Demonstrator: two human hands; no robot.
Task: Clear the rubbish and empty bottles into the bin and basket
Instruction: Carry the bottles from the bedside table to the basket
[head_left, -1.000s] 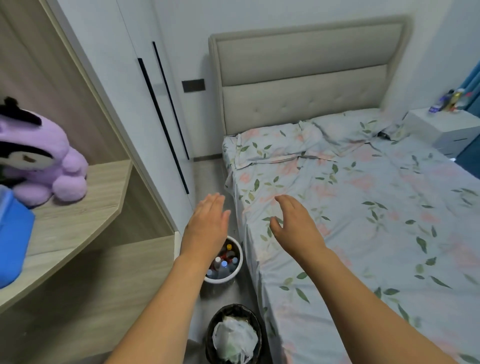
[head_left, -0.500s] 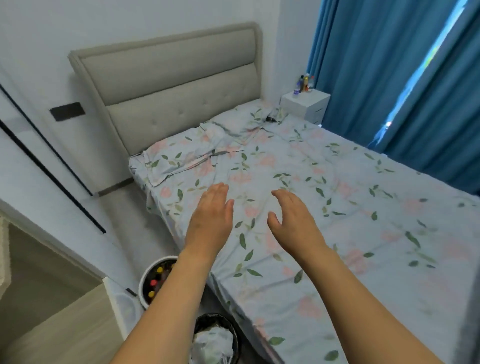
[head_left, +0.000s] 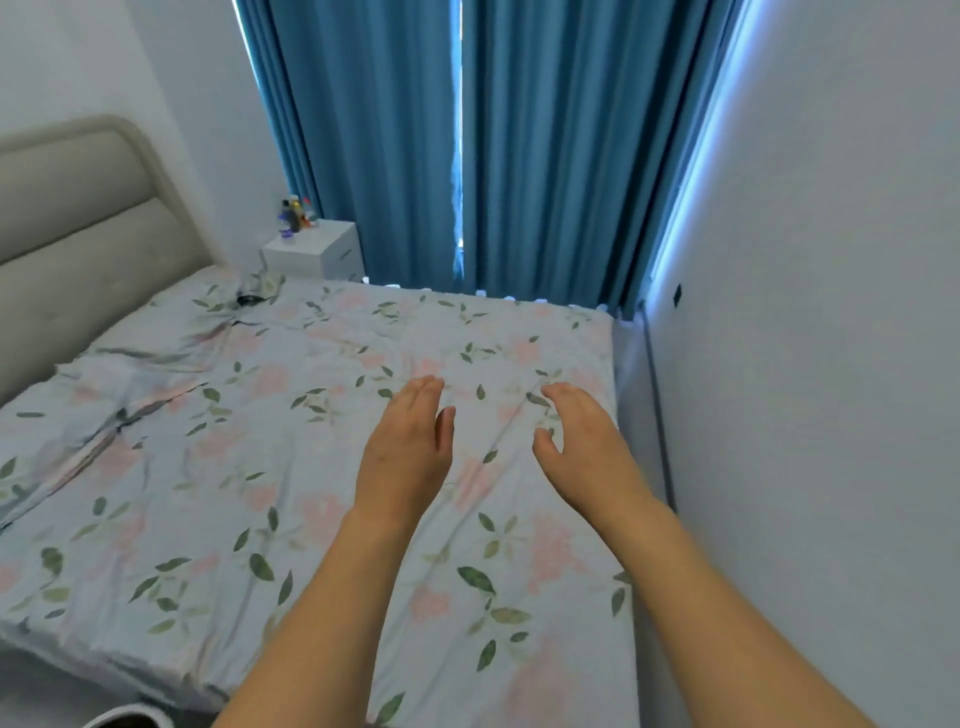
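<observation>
Holding both hands out over the bed (head_left: 218, 467), we carry nothing: the left hand (head_left: 408, 452) and the right hand (head_left: 582, 457) have their fingers straight and apart, the grip free, we think because we search for the next thing to take. In the head view the bottles (head_left: 293, 215) stand together on the white nightstand (head_left: 322, 254) beside the curtain (head_left: 415, 140), well apart from us. A white rim (head_left: 130, 719) at the lower edge may be the basket; the bin is not visible.
</observation>
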